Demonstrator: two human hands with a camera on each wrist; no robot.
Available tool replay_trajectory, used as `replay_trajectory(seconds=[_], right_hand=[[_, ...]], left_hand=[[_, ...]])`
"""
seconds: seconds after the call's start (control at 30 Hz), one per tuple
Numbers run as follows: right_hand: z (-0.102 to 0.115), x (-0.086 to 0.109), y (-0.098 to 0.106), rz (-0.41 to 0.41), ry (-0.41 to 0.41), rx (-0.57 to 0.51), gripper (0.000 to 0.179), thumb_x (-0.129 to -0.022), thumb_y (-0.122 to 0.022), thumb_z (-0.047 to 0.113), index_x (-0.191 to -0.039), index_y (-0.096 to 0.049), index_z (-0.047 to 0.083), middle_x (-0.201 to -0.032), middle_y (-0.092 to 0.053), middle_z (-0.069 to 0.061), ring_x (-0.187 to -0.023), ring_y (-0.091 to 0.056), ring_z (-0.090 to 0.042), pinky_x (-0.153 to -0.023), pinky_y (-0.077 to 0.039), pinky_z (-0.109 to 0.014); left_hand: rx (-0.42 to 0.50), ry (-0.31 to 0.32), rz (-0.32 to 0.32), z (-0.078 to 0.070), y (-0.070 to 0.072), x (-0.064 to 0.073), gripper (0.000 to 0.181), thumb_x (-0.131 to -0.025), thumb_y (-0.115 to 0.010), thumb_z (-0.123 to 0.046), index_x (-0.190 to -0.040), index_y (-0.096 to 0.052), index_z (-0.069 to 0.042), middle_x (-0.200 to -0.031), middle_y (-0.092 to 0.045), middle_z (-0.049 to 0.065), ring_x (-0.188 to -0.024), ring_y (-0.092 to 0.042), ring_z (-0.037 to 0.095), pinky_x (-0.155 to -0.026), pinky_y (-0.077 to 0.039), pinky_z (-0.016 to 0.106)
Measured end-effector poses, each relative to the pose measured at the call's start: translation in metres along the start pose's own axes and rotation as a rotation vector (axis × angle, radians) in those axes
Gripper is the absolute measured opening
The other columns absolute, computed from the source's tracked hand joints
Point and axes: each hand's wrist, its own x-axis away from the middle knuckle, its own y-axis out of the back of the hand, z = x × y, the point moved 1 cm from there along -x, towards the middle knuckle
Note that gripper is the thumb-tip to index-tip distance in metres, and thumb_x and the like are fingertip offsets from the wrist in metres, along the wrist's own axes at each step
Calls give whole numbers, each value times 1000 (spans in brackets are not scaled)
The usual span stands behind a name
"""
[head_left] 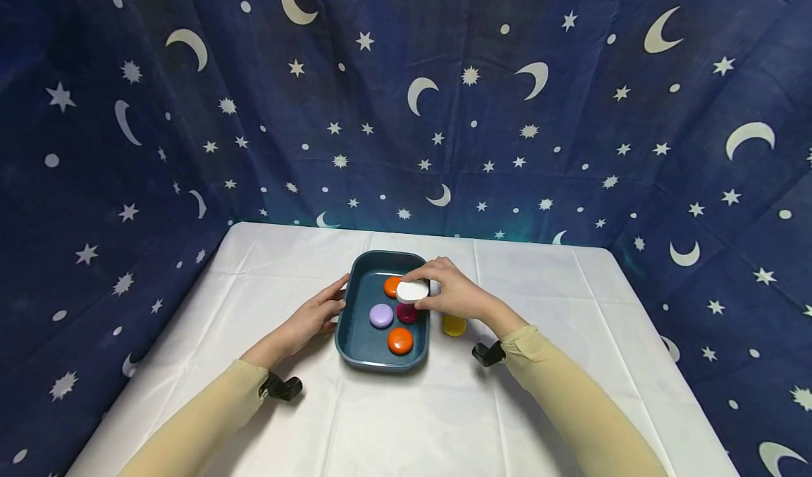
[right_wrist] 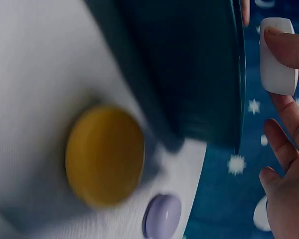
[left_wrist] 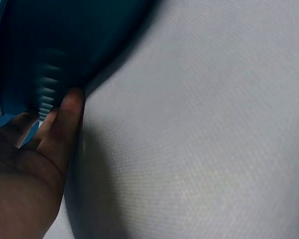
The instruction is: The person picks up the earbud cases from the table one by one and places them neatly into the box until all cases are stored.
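Note:
A dark blue-green rectangular tray (head_left: 364, 356) stands on the white-covered table. My left hand (head_left: 311, 320) rests against its left side with fairly straight fingers; the left wrist view shows the thumb on the outer wall. Between thumb and fingers, my right hand (head_left: 458, 292) pinches a smooth white round disc (head_left: 411, 292), held up at the tray's right rim. Inside the tray lie an orange disc (head_left: 400, 341), another orange disc (head_left: 391, 286) partly covered by the white one, a lilac disc (head_left: 381, 316) and a crimson disc (head_left: 407, 313).
Just right of the tray, a yellow disc (head_left: 453, 325) lies on the table under the right wrist. A second lilac disc (right_wrist: 163, 217) is beside it, mostly hidden by the right hand in the head view. A blue curtain (head_left: 380, 110) with moons and stars surrounds the table.

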Motion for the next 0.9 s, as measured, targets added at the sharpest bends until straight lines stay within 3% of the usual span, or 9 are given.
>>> replay_trajectory(seconds=[0.37,0.47,0.57,0.67,0.9], right_hand=[[26,-7,-40,135,135,168,47,-83,-87,29,-126,-71,39,-112,-61,16,-112,-43,-12,-96,-38,-37],[31,-11,-48,141,175,257,47,-82,-87,33,-126,-72,37,-105,-59,14,-109,-44,-13,-101,-34,-38],[35,-14,-54,150,171,313,49,-82,-87,39,-129,-71,37,-112,-62,13,-117,-45,-15,-113,-27,-42],[37,-15,-55,156,150,326,56,-83,-85,43,-136,-67,37,-126,-62,9,-128,-42,-19,-118,-20,-47],[25,-4,-31,72,78,220,59,-85,-85,36,-141,-64,30,-137,-57,1,-132,-38,-23,-108,-33,-51]], left_hand=[[-2,7,7,-1,-1,1,60,-109,-46,-26,-164,-24,-36,-165,-27,14,-146,-39,35,-108,-41,54],[1,3,15,0,0,1,60,-109,-46,-26,-164,-24,-36,-165,-27,15,-146,-38,36,-109,-41,53],[8,-2,18,0,0,0,60,-109,-46,-26,-164,-24,-36,-165,-27,15,-146,-39,35,-108,-42,52],[6,-8,21,1,1,0,60,-109,-46,-25,-164,-24,-36,-164,-28,15,-145,-40,36,-108,-42,53],[-3,-3,8,1,0,1,61,-108,-47,-26,-163,-25,-36,-165,-28,14,-146,-39,35,-109,-40,54]])
